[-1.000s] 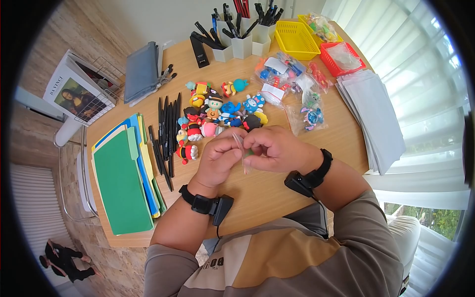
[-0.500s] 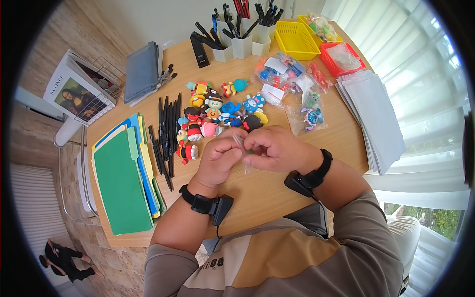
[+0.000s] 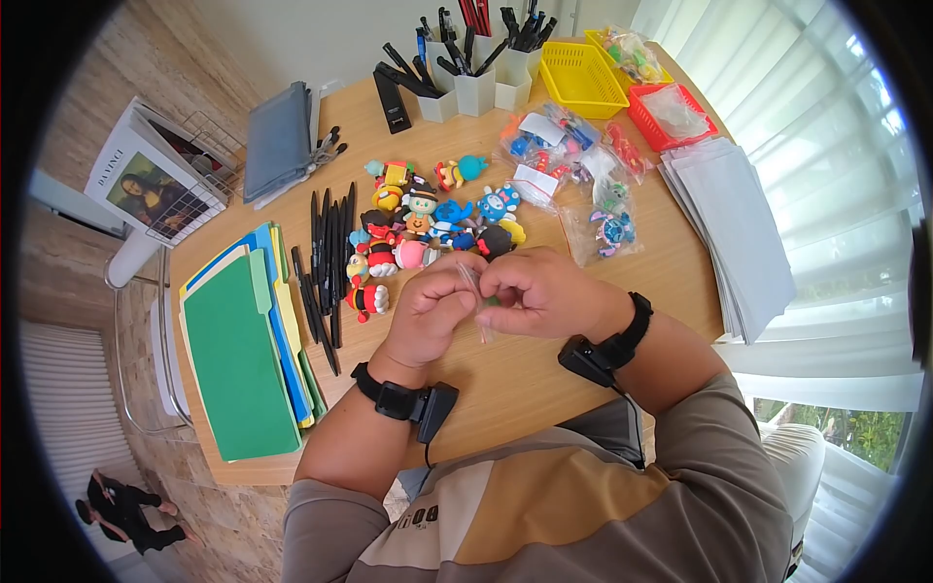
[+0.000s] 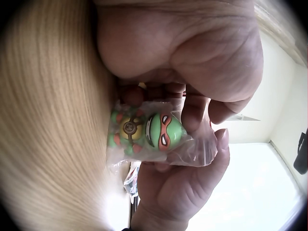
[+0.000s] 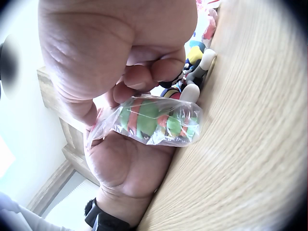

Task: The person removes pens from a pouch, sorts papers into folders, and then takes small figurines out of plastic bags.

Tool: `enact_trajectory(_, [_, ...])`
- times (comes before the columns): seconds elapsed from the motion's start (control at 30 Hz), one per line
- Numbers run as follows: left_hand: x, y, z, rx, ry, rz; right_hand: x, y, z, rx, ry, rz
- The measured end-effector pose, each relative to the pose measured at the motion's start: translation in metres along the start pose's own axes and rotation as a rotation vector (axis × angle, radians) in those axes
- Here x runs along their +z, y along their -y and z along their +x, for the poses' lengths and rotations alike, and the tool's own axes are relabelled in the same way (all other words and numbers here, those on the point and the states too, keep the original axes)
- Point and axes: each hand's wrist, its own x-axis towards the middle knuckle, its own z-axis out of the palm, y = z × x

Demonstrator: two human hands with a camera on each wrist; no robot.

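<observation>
A small clear zip bag stands upright between my hands, close over the table. Inside it is a green turtle figurine with an orange eye mask and a yellow-brown belly. My left hand pinches one side of the bag near its top edge, thumb uppermost. On the other side my right hand pinches the same top edge, fingers curled. From the right wrist, the figurine's green head shows through the wrinkled plastic. Just beyond my hands lies a heap of loose cartoon figurines.
Bagged figurines lie to the right, beside stacked white paper. Black pens and coloured folders are on the left. Pen holders, a yellow basket and a red basket stand at the back.
The bag shifts very slightly between my fingertips. Both hands stay in nearly the same place, and the things on the table have not moved.
</observation>
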Motion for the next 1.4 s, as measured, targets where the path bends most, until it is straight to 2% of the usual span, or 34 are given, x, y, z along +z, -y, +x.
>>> enact_trajectory(0.33, [-0.0014,0.0033,0.0005,0.055,0.016,0.084,-0.0010,0.0004,0.0003,0.000,0.033,-0.015])
enact_trajectory(0.6, [0.0038,-0.0007,-0.0002,-0.012,-0.023,0.031,0.0008,0.0014,-0.0009,0.042,0.035,-0.052])
enact_trajectory(0.8, [0.0034,-0.0011,-0.0001,0.001,-0.027,0.057,0.0029,-0.0016,-0.0018,-0.029,0.002,-0.057])
enact_trajectory(0.9, [0.0031,-0.0011,-0.0008,-0.018,-0.027,0.047,0.0014,0.0018,-0.0015,0.040,0.033,-0.027])
enact_trajectory(0.97, [0.0036,-0.0018,0.0003,-0.003,-0.021,0.058,0.0043,-0.0033,-0.0019,-0.033,-0.017,-0.033])
enact_trajectory(1.4, [0.0057,-0.0037,0.0003,-0.004,-0.011,0.056,0.0023,-0.0044,-0.0014,-0.062,-0.011,-0.007])
